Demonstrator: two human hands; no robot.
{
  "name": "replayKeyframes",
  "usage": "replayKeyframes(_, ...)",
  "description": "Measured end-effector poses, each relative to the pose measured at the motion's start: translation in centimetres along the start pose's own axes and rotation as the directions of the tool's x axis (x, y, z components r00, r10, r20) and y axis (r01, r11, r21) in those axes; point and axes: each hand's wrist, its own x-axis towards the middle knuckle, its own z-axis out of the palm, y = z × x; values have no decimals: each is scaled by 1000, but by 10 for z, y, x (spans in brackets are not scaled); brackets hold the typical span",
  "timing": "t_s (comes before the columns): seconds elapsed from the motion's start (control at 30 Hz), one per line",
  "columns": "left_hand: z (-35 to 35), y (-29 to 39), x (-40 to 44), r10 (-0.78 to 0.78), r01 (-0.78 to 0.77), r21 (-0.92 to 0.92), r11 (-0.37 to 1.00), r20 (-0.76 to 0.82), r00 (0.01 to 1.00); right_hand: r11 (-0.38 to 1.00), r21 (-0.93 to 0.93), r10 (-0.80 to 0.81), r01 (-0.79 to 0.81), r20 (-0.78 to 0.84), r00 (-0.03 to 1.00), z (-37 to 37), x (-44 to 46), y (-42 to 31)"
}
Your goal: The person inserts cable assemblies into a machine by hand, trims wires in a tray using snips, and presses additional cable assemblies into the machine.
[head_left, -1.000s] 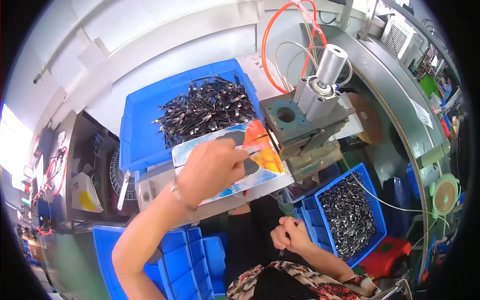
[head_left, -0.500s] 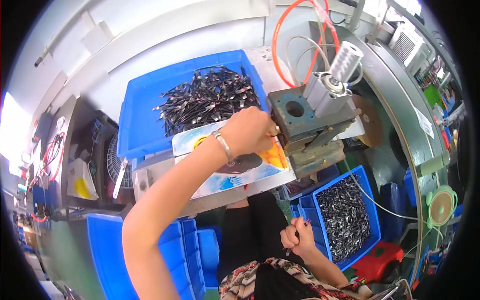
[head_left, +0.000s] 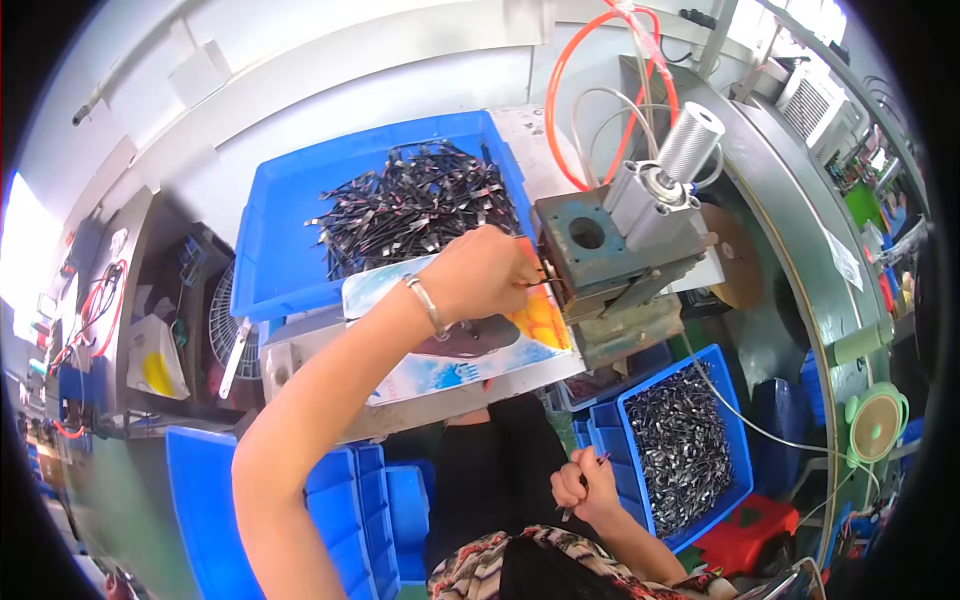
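My left hand [head_left: 484,273], with a bracelet at the wrist, is at the left side of the metal press [head_left: 590,250]. Its fingers pinch a small dark piece at the press opening. Below it lies a colourful printed sheet [head_left: 450,372] on the bench. My right hand [head_left: 586,484] is closed low in front of my body, left of a blue bin [head_left: 745,470]; a small end of something sticks out of the fist, too small to name. Behind the sheet a blue tray [head_left: 275,235] holds a heap of short black cables [head_left: 415,205].
A silver cylinder [head_left: 690,140] tops the press, with orange and clear hoses around it. Blue bins [head_left: 205,500] stand at lower left. A red object [head_left: 745,540] and a green fan [head_left: 877,425] are at the right. A wire-guarded fan stands left of the bench.
Over the last second my left hand has moved right from above the sheet to the press opening. My right hand stays low and closed. The view has shifted slightly.
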Motion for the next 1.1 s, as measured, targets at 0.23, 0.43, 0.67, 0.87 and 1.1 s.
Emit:
replayKeyframes(0.23, 1, 0, 1, -9, 4, 107, 994, 41, 999, 1000, 5, 14, -14, 9, 1000, -2, -1, 3)
replayKeyframes(0.43, 9, 2, 3, -9, 4, 202, 979, 25, 1000, 998, -8, 67, -69, -142, 988, 3, 2, 8)
replayKeyframes(0.67, 19, 21, 4, -41, 92, 375, 922, -144, 989, 995, -91, 27, -39, -136, 990, -1, 1, 16)
replayKeyframes(0.87, -4, 83, -41, -135, 227, 397, 889, -247, 960, 971, 1, 235, -241, -221, 947, 22, 2, 20)
replayKeyframes(1.1, 77, 150, -147, -299, 302, 136, 944, -39, 953, 955, -277, -18, 103, 295, 955, 20, 32, 25)
